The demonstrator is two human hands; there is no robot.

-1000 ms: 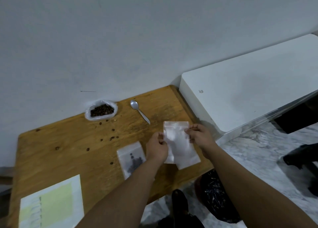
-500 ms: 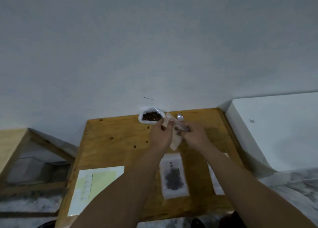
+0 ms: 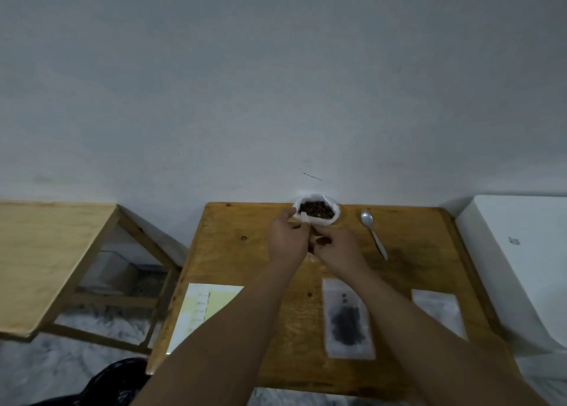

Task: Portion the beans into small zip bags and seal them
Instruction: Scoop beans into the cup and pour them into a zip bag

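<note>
Zip bag [image 3: 303, 217] pinched in left hand [image 3: 288, 237]

Nothing here can actually be read. The paper sheet [image 3: 211, 306] at the near left corner of the table [image 3: 245, 252] carries a yellow block and a column of short printed rows, all too blurred to read. The white cabinet [image 3: 527, 283] beside the table's right edge bears one small grey mark [image 3: 514, 240], with no legible letters.
</note>
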